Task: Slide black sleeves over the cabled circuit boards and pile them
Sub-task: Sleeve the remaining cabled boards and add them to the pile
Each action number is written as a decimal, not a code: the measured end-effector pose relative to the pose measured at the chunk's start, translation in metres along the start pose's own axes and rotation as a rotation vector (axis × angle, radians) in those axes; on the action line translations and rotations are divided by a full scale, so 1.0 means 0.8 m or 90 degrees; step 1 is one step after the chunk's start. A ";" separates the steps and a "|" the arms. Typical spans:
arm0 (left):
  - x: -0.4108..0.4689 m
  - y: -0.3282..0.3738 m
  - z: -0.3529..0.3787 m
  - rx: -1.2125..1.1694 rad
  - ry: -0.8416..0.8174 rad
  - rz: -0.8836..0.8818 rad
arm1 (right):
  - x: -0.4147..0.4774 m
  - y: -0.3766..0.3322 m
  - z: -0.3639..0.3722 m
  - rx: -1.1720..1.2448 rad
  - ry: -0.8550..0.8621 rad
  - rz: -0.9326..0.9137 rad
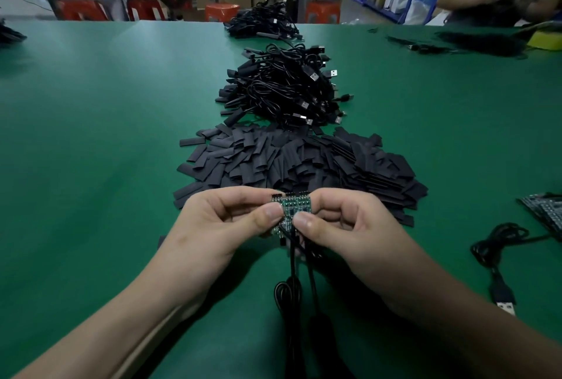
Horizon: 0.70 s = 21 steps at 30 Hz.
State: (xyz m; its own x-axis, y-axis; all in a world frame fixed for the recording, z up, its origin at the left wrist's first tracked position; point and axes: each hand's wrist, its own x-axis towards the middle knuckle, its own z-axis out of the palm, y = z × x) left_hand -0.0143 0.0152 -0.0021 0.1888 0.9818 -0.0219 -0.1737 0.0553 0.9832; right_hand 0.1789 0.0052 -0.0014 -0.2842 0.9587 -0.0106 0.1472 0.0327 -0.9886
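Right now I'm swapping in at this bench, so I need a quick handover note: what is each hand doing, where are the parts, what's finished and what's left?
Left hand and right hand: both pinch the same green circuit boards between thumb and fingers, cables hanging down toward you. No sleeve on them yet.
Loose black sleeves: big heap on the green table just beyond the hands.
Done: pile of sleeved, cabled boards behind the sleeves.
Left: sleeve the held boards and pile them; more boards and a USB cable lie at the right edge.
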 end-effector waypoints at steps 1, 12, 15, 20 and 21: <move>0.000 -0.001 0.001 -0.015 -0.003 -0.010 | 0.000 0.002 -0.001 0.037 -0.009 0.014; -0.006 0.010 0.004 0.081 -0.020 0.119 | -0.001 0.011 -0.006 -0.231 0.120 -0.044; -0.011 0.011 0.005 0.179 -0.046 0.213 | -0.004 0.003 -0.002 -0.382 0.187 -0.159; -0.010 0.005 0.004 0.272 0.025 0.326 | -0.015 -0.009 0.003 -0.368 0.109 -0.245; -0.011 0.005 0.004 0.267 0.031 0.325 | -0.016 -0.009 0.005 -0.402 0.095 -0.254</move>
State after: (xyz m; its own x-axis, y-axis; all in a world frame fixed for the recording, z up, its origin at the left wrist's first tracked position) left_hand -0.0132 0.0065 0.0024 0.1366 0.8733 0.4676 0.1631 -0.4854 0.8589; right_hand 0.1778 -0.0086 0.0056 -0.3047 0.8667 0.3949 0.5872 0.4974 -0.6386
